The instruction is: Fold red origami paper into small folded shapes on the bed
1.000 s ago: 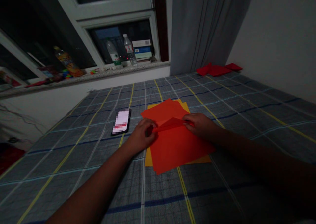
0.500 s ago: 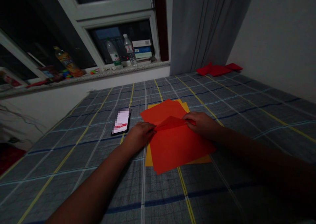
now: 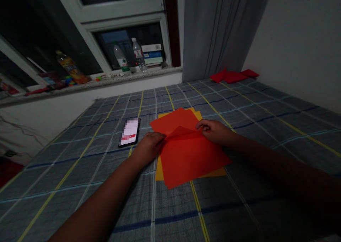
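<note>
No wording can be read: the labels on the orange drink bottle (image 3: 71,67) and water bottle (image 3: 121,59) on the far windowsill are too small. So are the book covers (image 3: 151,53) and barcode (image 3: 158,47) beside them, and the phone screen (image 3: 129,132) at near left is pixelated

Two clear plastic water bottles (image 3: 137,55), one orange-labelled plastic drink bottle (image 3: 70,69), one black rectangular smartphone (image 3: 129,132), one yellow paper square (image 3: 160,171), and two red-orange paper squares (image 3: 189,160).

I watch red-orange paper (image 3: 191,160) atop a yellow sheet (image 3: 160,172) on a grey bedspread (image 3: 66,163) checked in yellow, navy and white.
</note>
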Demonstrator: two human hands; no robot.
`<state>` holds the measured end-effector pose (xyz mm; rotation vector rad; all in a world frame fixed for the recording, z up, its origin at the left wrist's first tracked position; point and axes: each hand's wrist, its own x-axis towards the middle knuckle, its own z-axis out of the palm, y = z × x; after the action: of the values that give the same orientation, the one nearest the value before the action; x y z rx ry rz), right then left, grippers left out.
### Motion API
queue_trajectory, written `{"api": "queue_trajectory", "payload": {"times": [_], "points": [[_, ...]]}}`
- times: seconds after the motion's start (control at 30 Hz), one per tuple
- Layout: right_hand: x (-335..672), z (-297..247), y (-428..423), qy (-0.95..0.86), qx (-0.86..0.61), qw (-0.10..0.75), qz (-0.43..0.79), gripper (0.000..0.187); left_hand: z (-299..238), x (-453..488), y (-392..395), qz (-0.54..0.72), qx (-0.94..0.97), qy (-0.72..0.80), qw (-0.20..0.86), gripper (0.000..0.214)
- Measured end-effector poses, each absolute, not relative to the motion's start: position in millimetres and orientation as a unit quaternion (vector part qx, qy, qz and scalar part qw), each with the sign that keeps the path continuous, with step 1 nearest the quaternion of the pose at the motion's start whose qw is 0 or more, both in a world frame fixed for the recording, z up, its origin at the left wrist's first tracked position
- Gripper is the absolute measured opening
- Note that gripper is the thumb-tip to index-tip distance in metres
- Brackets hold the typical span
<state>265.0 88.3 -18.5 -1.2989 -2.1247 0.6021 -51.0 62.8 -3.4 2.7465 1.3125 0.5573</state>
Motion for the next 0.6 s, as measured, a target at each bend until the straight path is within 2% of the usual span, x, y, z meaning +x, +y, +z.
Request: {"api": "queue_trajectory", "payload": {"times": [0.23, 0.4, 0.6], "points": [[258.9, -19.9, 83.4, -0.82, -0.435, 0.36, 0.09, 0.019, -0.7, -47.3, 60.7, 0.188, 0.876, 0.439, 0.074, 0.022], [251.8, -19.0, 75.5, -0.84, -0.412, 0.344, 0.077, 0.019, 1.5, -45.4, 58.1, 0.178, 0.853, 0.486, 0.074, 0.015], [251.0, -18.3, 73.7, -0.847, -0.405, 0.339, 0.057, 0.022, 0.1, -45.8, 58.0, 0.191, 0.861, 0.466, 0.078, 0.017]]}}
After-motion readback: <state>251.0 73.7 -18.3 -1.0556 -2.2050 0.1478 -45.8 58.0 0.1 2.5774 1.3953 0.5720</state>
